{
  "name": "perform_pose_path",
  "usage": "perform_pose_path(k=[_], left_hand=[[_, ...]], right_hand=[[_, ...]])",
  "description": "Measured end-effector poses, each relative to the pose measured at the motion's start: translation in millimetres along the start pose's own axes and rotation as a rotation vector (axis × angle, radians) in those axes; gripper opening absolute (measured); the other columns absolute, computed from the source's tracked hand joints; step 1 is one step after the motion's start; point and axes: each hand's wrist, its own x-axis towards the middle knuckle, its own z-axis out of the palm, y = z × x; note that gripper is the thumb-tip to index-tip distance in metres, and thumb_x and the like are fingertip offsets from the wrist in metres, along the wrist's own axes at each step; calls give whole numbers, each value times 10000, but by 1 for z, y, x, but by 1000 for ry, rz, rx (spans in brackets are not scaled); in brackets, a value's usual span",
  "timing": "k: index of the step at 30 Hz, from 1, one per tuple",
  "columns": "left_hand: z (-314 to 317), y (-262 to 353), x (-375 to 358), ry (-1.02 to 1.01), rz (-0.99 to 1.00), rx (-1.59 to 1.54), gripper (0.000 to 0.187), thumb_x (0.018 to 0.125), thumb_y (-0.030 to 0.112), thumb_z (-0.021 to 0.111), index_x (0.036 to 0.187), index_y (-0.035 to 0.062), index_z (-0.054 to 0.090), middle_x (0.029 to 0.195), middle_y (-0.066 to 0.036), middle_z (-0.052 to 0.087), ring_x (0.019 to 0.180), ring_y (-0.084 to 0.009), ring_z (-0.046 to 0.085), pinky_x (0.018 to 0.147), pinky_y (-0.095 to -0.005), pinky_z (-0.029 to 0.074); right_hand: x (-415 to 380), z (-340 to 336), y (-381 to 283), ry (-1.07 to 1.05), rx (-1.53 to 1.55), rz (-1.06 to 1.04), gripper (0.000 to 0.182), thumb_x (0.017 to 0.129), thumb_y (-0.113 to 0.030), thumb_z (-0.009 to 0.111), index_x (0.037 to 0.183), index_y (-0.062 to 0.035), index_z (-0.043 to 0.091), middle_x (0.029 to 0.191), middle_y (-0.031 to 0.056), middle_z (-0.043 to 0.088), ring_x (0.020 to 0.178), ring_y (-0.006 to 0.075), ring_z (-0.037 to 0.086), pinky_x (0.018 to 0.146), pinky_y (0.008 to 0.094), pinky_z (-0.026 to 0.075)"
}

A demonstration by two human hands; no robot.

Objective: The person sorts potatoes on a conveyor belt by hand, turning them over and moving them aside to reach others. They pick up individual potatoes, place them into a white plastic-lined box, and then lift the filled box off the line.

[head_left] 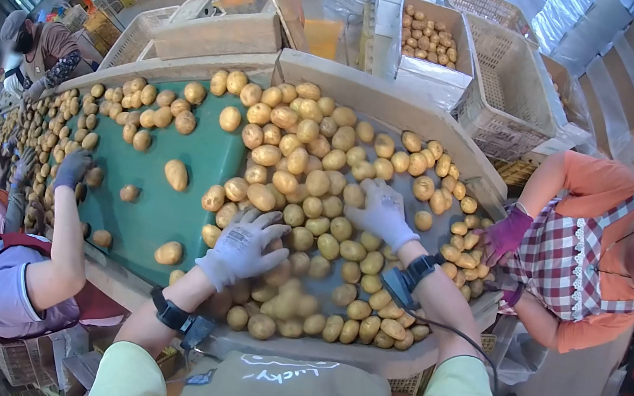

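A dense heap of potatoes (305, 161) covers the end of the sorting table in front of me. My left hand (243, 249), in a pale knitted glove, lies palm down over potatoes at the near left side of the heap, its fingers spread. Further right, my right hand (382, 212), gloved the same way, rests on potatoes in the middle with its fingers stretched leftward. Neither hand appears to grip a potato, though the palms are hidden. Some potatoes just below my left hand look smeared by motion.
A green conveyor belt (143, 207) carries scattered potatoes at left. Wooden edging (400, 101) bounds the table. Beyond stand a white box (430, 70) of potatoes and a plastic crate (509, 104). A purple-gloved co-worker's hand (506, 232) works at right; another co-worker's gloved hand (73, 168) is over the belt.
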Motion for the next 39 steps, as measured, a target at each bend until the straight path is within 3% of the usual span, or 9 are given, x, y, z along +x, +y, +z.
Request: perform_pose_path(k=[4,9,11,13,21,28,32,35,39], left_hand=[[-2,-2,-2,-13,24,-35,491,906,400,728,1315,131,702,1442,-142,624,1346,-405,550,1168,-566,404],[-2,-1,-1,19,4,-41,486,909,404,723,1310,129,704,1435,-144,626,1337,-405,553,1182,-572,388],[-3,-4,1,23,21,-31,485,912,403,721,1311,129,703,1431,-146,627,1334,-406,554,1183,-574,385],[-3,-3,1,12,7,-40,486,915,407,718,1316,132,700,1427,-148,629,1332,-401,556,1190,-577,377],[1,0,0,16,-1,-24,493,914,403,714,1314,114,697,1401,-157,641,1316,-402,564,1193,-578,372],[-1,-4,-6,-7,7,-11,498,904,410,721,1296,103,704,1381,-154,654,1314,-407,561,1190,-562,382],[3,1,-5,17,-25,-35,503,902,422,725,1292,104,710,1387,-152,653,1333,-414,549,1185,-555,387],[0,2,-2,8,-2,9,509,907,421,721,1309,109,705,1399,-148,649,1351,-413,541,1182,-553,392],[-2,-2,-6,18,4,-29,511,909,396,724,1330,108,696,1417,-166,638,1390,-418,523,1200,-542,377]], right_hand=[[15,-91,-48,69,-268,-497,438,745,-366,822,1050,-75,700,1057,148,685,1004,393,672,873,462,551],[126,-112,-8,954,-450,-62,374,873,-306,732,1153,-66,672,1200,217,698,1103,412,667,946,478,542],[146,-86,-19,99,-168,-188,542,871,-398,702,1315,-93,641,1238,255,685,1097,419,679,981,532,515],[129,-46,-39,-243,-60,-73,674,880,-500,680,1426,-116,585,1331,271,636,1210,437,641,1016,545,505],[64,-12,-44,-287,89,19,710,865,-569,684,1406,-116,603,1385,283,565,1225,478,612,1020,543,504],[51,-67,-58,163,-164,-446,480,801,-476,750,1024,-58,672,1173,204,625,1068,384,669,874,514,553],[128,-76,-18,749,-48,-236,425,877,-263,706,1259,-82,660,1220,221,669,1105,389,673,961,516,518],[138,-83,-69,144,2,-365,507,914,-296,671,1387,-121,621,1386,207,607,1292,417,575,1085,559,422],[112,-18,-99,-140,-85,-149,443,919,-404,608,1289,-177,697,1392,186,591,1320,405,539,1050,576,433]])
